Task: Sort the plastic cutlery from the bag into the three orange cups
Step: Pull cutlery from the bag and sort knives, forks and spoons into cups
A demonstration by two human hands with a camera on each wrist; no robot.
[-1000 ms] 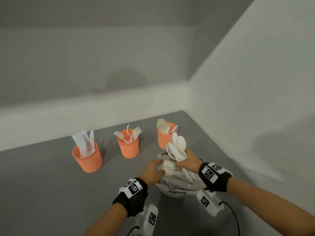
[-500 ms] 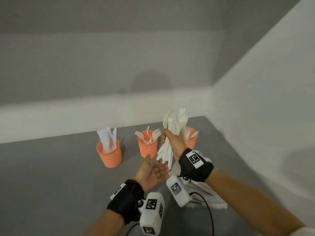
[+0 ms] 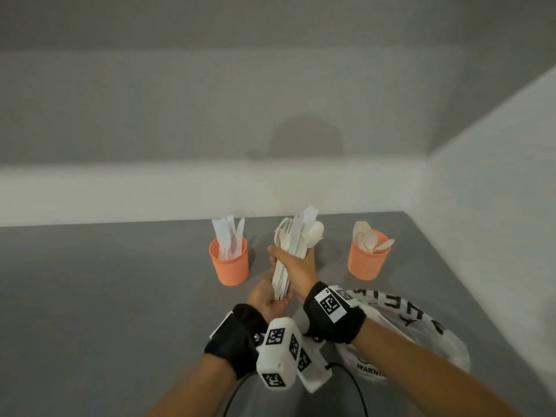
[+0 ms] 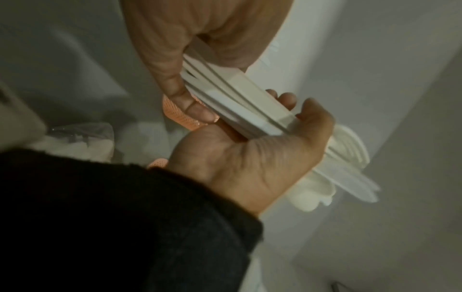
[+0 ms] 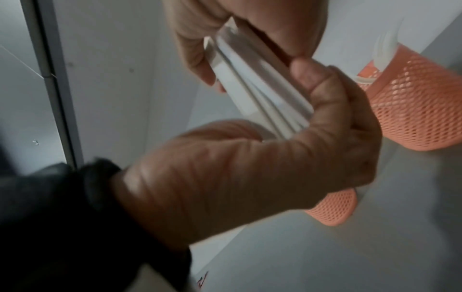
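Fingers (image 5: pixel 332 94) of our right hand (image 3: pixel 296 270) curl round a bundle of white plastic cutlery (image 3: pixel 293 245), gripping it about the middle so it stands nearly upright above the desk (image 3: pixel 120 296). Our left hand (image 3: pixel 269 297) sits below it, palm up, its fingers (image 4: pixel 287 97) loosely bent under the handle ends; from the left wrist view the handles rest across the palm with the thumb alongside, so we read this as cradling, not a firm grip.

At the top of the bundle we make out fork tines, a spoon bowl and flat blades, though the pieces overlap and we cannot count them. The wrist views are dim and blurred, and show only the stacked handle ends clearly.

Behind the bundle, the middle orange cup is hidden in the head view. The left orange cup (image 3: pixel 229 261) holds knives; the right orange cup (image 3: pixel 367 260) holds spoons. Both stand on the desk, apart from our hands.

Just beside our right forearm lies the bag (image 3: pixel 421 335), crumpled clear plastic with black lettering partly covered by the arm. Black wrist straps and white tagged camera blocks hide much of both wrists.
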